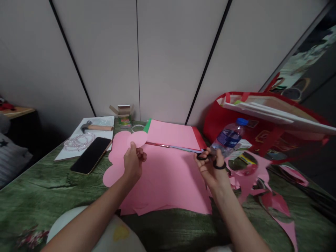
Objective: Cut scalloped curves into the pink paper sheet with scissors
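Observation:
Between the thumb and fingers of my left hand point(134, 159) is a round pink paper cutout point(139, 138), held over other pink circles point(113, 175) at the left edge of the paper. My right hand point(211, 168) has its fingers in the black handles of a pair of scissors point(219, 165); the blades are hard to make out. Large pink paper sheets point(170, 182) lie under and between both hands. Right of my right hand are pink paper scraps point(248, 175), one with a round hole cut out.
A phone point(91, 155), a hammer point(97, 127), a string of beads point(79, 141) and a small open box point(124, 116) stand at the left. On the right are a water bottle point(229, 137) and a red bag point(217, 113). A wall rises behind the table.

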The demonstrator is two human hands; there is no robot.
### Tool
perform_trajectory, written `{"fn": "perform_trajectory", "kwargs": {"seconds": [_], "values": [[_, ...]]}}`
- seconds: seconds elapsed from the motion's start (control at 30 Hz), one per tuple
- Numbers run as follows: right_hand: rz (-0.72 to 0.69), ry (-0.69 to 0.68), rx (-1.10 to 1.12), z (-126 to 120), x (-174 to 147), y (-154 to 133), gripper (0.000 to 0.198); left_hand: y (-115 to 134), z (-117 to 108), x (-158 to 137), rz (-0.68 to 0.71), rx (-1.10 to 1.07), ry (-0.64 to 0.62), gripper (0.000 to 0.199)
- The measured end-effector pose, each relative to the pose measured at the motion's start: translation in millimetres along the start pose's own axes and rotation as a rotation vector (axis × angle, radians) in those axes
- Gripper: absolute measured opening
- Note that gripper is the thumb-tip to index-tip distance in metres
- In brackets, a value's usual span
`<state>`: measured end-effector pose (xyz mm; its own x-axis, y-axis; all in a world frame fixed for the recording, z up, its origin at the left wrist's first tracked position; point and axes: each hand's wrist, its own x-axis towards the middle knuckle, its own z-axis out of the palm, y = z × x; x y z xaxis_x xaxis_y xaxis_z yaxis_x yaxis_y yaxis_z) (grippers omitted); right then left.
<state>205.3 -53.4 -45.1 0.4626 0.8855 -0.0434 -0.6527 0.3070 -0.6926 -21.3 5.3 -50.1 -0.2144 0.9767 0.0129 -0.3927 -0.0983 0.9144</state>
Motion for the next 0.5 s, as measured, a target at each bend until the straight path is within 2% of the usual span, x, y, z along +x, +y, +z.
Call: {"fn": "perform_trajectory", "kwargs": {"seconds": [0.1, 0.2, 0.3, 0.37, 0.43, 0.5], "values": [[0.166, -0.139, 0.006, 8, -6, 3, 0.023, -3, 0, 4, -0.005, 0.056, -0.011, 0.027], [0.196, -0.193, -0.156, 10, -9, 0, 0.023, 0, 0, 0, -0.016, 0.181, -0.154, 0.020], [0.125, -0.118, -0.384, 4, -4, -3, 0.024, 8, -6, -12, 0.024, 0.405, -0.465, 0.047], [0.071, -0.085, -0.429, -3, 2, -3, 0.025, 10, -13, -20, 0.235, 0.969, -0.915, 0.070], [0.036, -0.077, -0.449, -9, 6, -2, 0.024, 9, -20, -26, 0.286, 1.357, -1.210, 0.085], [0.017, -0.089, -0.473, -12, 8, 2, 0.024, 6, -24, -29, 0.375, 1.497, -1.280, 0.080]]}}
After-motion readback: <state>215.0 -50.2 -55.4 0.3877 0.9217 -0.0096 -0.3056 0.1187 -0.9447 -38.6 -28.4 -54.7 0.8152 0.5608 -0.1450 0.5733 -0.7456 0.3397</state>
